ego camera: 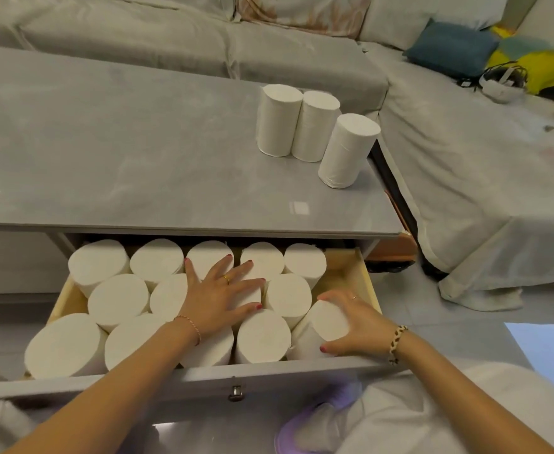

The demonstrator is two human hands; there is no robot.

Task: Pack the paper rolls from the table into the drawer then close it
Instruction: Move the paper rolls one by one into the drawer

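Drawer front: grey panel of the drawer (203, 376) nearest the lens, small metal pull (236, 392) at its middle, pulled out from under the table (121, 152).
Left hand: left hand (218, 294) over the drawer's middle, fingers straight and spread, pressing flat on the tops of the packed rolls (118, 301).
Right hand: right hand (355, 322) at the drawer's right end, fingers and thumb curled round a tilted roll (329, 321), gripping it just inside the right wall.
Surface: glossy grey tabletop directly behind the drawer, pale reflections on it.
Room: sofa (170, 37) in light covers beyond the table and along the right; blue cushion (452, 49) and yellow fabric (537, 68) far right of the drawer; pale tiled floor.
Hidden: back row partly under the table edge; some rolls covered by the forearms; dark tangle on the sofa possibly a headset, too blurred to tell.
Rolls: white, plain, coreless-looking cylinders, upright and touching in three staggered rows filling the drawer.
Remaining: three rolls on the table (315, 129), upright, behind the drawer's right half near the table's right edge.
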